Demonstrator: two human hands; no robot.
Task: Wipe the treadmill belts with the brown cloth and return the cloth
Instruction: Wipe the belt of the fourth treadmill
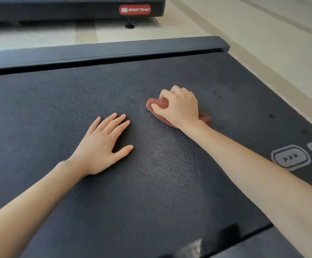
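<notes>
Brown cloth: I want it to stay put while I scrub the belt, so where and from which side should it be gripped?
Take the brown cloth by its bunched middle, from above, as the right hand does: it lies crumpled on the treadmill belt, so curling over the wad likely holds best.

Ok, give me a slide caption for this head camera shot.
The right hand grips a bunched brown cloth on the treadmill belt while the left hand rests flat nearby.
</notes>
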